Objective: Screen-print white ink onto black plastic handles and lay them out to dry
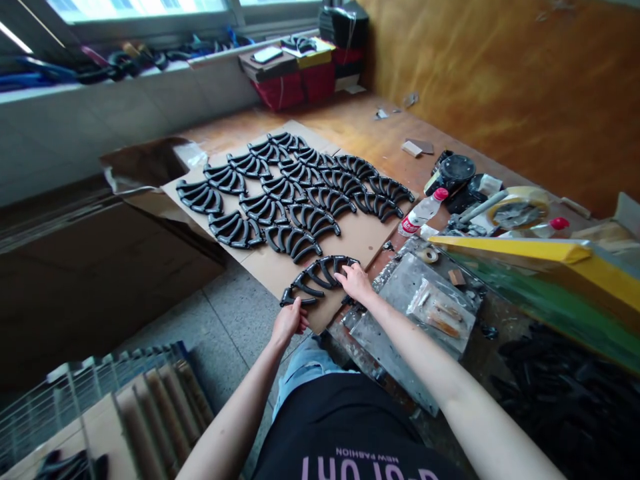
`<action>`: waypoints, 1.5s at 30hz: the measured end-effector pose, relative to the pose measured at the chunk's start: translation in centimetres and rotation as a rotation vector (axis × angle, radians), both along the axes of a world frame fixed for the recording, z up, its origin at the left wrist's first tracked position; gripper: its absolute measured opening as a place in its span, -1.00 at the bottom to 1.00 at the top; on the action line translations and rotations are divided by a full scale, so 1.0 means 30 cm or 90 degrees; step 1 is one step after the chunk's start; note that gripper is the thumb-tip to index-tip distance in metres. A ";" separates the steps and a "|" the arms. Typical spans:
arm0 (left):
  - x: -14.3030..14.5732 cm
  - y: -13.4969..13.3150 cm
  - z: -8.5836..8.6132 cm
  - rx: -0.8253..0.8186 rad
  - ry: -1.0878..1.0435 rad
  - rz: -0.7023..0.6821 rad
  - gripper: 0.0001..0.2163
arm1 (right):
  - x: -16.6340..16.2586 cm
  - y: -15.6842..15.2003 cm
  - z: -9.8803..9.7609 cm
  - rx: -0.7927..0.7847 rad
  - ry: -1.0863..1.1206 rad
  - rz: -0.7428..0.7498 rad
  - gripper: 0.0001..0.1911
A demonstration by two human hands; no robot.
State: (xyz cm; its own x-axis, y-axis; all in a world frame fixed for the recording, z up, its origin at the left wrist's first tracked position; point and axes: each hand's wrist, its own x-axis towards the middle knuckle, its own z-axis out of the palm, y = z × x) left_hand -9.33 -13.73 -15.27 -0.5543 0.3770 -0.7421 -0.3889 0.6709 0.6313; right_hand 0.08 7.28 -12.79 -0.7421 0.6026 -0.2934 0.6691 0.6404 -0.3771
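A joined row of black curved handle-like pieces is held near the front corner of a cardboard sheet. My left hand is closed on the row's near left end, thumb on top. At the right end, my right hand is closed with its fingertips on the last pieces. Farther back on the cardboard lie several similar fan-shaped black rows, set close together. Whether the held row rests on the cardboard, I cannot tell.
Right of the cardboard stand a bottle with a red cap, a tape roll and a grey plate. A yellow-edged panel rises beside a dark pile of pieces. Red boxes stand at the back; a wire rack is lower left.
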 end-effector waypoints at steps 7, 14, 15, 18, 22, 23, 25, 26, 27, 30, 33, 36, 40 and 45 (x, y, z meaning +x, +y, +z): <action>0.007 0.012 0.004 0.019 -0.029 0.007 -0.51 | -0.010 -0.019 0.045 0.040 -0.012 0.047 -0.52; 0.009 0.005 -0.007 0.033 -0.032 0.008 -0.52 | -0.080 -0.123 0.086 0.018 -0.003 0.122 -0.37; 0.009 0.005 -0.010 0.034 -0.031 0.008 -0.52 | -0.089 -0.133 0.088 0.006 -0.015 0.128 -0.39; 0.009 0.005 -0.021 0.034 -0.028 0.008 -0.52 | -0.108 -0.151 0.095 -0.010 -0.035 0.151 -0.48; 0.010 0.008 -0.035 0.034 -0.032 0.012 -0.50 | -0.131 -0.175 0.088 0.016 -0.068 0.126 -0.46; 0.010 0.009 -0.036 0.033 -0.033 0.013 -0.50 | -0.137 -0.183 0.082 0.028 -0.073 0.114 -0.44; 0.011 0.012 -0.034 0.031 -0.035 0.017 -0.51 | -0.149 -0.199 0.069 0.047 -0.079 0.099 -0.41; 0.011 0.013 -0.033 0.031 -0.036 0.018 -0.51 | -0.154 -0.206 0.062 0.055 -0.081 0.093 -0.41; 0.011 0.014 -0.030 0.030 -0.037 0.019 -0.52 | -0.158 -0.211 0.056 0.063 -0.082 0.089 -0.42; 0.012 0.016 -0.024 0.031 -0.041 0.023 -0.51 | -0.165 -0.217 0.045 0.080 -0.084 0.088 -0.50; 0.014 0.018 -0.018 0.029 -0.040 0.027 -0.52 | -0.159 -0.210 0.047 0.091 -0.076 0.094 -0.55; 0.015 0.019 -0.009 0.026 -0.036 0.025 -0.54 | -0.135 -0.195 0.065 0.101 -0.049 0.094 -0.58; 0.001 0.028 0.004 0.020 -0.027 0.001 -0.57 | -0.097 -0.142 0.104 0.137 0.019 0.088 -0.61; -0.033 0.057 0.009 0.004 -0.021 -0.055 -0.59 | -0.125 0.025 0.138 0.139 0.091 -0.030 -0.61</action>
